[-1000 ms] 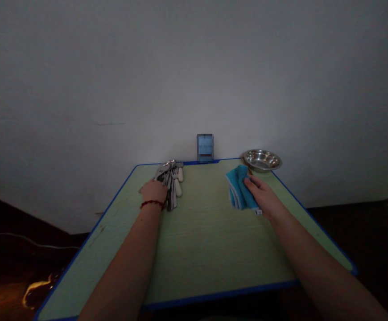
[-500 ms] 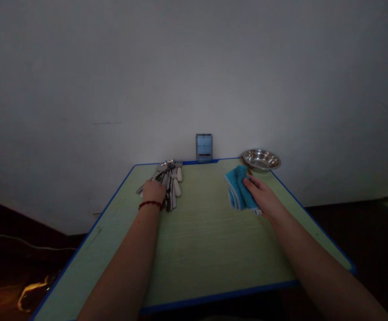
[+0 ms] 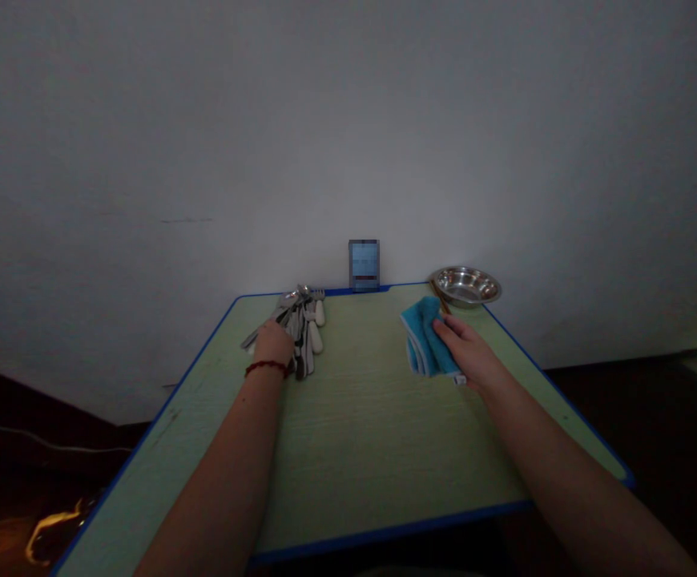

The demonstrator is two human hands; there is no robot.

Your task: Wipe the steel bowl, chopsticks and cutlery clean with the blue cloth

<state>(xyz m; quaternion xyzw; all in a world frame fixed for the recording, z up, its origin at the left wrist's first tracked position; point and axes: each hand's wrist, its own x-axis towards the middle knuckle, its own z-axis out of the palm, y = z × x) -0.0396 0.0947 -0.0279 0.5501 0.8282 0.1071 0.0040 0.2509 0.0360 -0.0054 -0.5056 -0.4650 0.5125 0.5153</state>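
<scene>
As our right hand (image 3: 465, 353) lies flat on a blue cloth (image 3: 424, 340), a cutlery bunch (image 3: 308, 332) touches our left hand (image 3: 273, 344) on its right side; whether that hand grips, we cannot tell.

Left hand (image 3: 273, 344) at the cutlery (image 3: 308, 328), right hand (image 3: 465, 353) on the cloth (image 3: 425, 340)

From here, the left hand presses against the side of the bunched forks and spoons, a red bracelet (image 3: 266, 368) at its wrist. The right hand lies across the folded blue cloth, fingers on top. A steel bowl (image 3: 465, 286) sits at the far corner of the green tabletop (image 3: 384, 425), just past the cloth. A pixelated card (image 3: 364, 264) stands at the far edge, against the wall (image 3: 348, 120).
</scene>
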